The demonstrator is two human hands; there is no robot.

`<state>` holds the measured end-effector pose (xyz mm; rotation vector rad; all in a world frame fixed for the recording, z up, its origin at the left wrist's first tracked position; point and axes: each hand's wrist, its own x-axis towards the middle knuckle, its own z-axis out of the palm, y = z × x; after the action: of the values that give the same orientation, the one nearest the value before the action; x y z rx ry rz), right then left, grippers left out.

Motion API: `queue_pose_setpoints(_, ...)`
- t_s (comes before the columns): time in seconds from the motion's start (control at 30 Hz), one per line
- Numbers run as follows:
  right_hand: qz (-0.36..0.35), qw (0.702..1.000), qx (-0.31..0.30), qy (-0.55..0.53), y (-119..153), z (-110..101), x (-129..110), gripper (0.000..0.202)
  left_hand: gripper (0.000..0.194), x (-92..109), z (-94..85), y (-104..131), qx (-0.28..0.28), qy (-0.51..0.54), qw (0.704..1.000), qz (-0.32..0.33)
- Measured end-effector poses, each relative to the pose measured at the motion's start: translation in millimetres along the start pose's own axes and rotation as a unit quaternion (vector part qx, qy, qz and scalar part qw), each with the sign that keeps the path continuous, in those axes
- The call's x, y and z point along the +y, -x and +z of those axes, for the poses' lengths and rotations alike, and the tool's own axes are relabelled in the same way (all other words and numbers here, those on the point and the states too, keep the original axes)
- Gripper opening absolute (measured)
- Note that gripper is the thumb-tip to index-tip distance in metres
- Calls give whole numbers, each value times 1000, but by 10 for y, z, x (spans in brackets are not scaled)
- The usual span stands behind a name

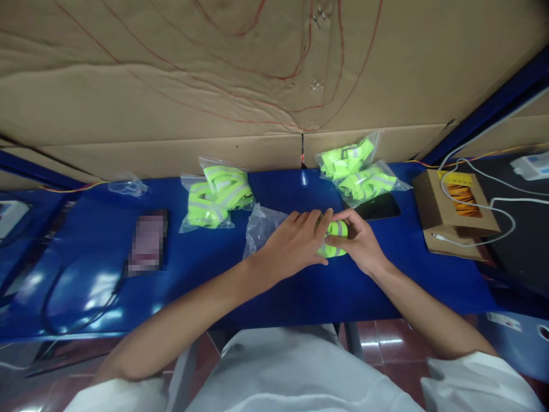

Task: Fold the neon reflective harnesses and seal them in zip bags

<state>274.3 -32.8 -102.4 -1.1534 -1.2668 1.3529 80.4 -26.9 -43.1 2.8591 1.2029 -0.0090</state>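
Observation:
A neon-yellow reflective strap (338, 233) with grey stripes lies folded into a bundle between my two hands, just above the blue table. My left hand (298, 243) bends over its left side, its fingers close together and hiding part of the strap. From the right, my right hand (358, 240) grips the bundle between thumb and fingers. A clear plastic bag (261, 226) lies crumpled beside my left hand; whether its mouth reaches under the palm is hidden.
Bagged yellow straps lie at the back left (218, 194) and back right (364, 177). A dark phone (380, 207) rests behind my right hand, near a cardboard box (446, 212) with a white cable. Another phone (148, 240) lies left. Cardboard (240, 103) walls the table's back.

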Motion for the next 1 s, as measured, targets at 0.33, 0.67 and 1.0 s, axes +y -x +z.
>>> queue_pose_setpoints(0.33,57,995,27,-70,14,127,2,45,72,117,20,126,4,-130,991,1)
queue_pose_setpoints(0.67,-31,999,29,29,116,133,19,33,111,25,142,-4,3,61,998,13)
queue_pose_setpoints(1.0,-76,969,-213,99,363,326,-90,68,112,-108,190,909,28,33,998,-49)
